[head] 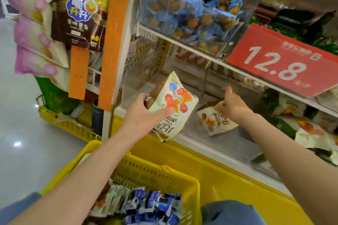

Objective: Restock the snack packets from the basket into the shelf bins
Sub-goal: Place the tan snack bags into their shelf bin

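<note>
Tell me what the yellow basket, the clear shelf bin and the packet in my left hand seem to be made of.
Yellow basket: moulded plastic, judging by its lattice walls and slight sheen. Clear shelf bin: rigid transparent plastic, possibly acrylic; glossy, contents show through. Packet in the left hand: printed plastic film, fairly matte, crinkled at its sealed edge.

One head-worn wide-angle view looks forward and down, close to the white metal shelf unit (132,14), with the yellow plastic basket (146,171) at bottom centre.
</note>
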A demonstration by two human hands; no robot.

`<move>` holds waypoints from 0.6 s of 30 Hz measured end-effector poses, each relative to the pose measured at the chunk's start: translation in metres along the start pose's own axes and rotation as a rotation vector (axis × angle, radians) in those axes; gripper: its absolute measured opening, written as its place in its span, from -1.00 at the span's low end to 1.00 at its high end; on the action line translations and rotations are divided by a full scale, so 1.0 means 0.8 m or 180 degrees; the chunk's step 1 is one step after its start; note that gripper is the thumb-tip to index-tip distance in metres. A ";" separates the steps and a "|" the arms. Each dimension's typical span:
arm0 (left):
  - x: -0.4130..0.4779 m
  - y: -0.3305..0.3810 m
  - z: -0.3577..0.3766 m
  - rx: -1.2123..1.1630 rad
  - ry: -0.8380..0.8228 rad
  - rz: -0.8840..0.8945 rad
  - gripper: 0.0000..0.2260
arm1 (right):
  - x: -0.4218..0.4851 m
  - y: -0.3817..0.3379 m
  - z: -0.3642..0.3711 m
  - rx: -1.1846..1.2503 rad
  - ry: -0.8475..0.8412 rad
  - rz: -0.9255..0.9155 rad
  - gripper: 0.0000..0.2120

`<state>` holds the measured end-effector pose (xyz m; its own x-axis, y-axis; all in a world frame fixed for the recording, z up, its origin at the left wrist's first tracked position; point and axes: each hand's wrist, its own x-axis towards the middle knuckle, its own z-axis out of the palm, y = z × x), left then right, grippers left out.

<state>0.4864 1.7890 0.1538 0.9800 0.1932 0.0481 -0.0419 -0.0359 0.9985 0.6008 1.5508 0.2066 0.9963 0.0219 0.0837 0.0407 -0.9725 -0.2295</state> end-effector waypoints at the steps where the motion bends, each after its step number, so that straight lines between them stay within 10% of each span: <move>1: 0.005 -0.001 0.003 0.0013 0.0048 0.0042 -0.66 | 0.007 0.004 0.006 0.0130 0.0035 0.0015 -0.45; 13: 0.046 -0.009 0.036 -0.0468 0.0132 0.0149 -0.69 | 0.028 0.077 0.041 0.0839 -0.0438 0.0426 -0.48; 18: 0.061 -0.025 0.046 -0.0759 0.0140 -0.0046 -0.68 | 0.074 0.081 0.029 0.0985 0.0228 0.0389 -0.60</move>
<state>0.5424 1.7629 0.1353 0.9716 0.2346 0.0298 -0.0780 0.1987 0.9770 0.6640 1.4942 0.1739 0.9877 -0.1175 0.1028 -0.0465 -0.8501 -0.5246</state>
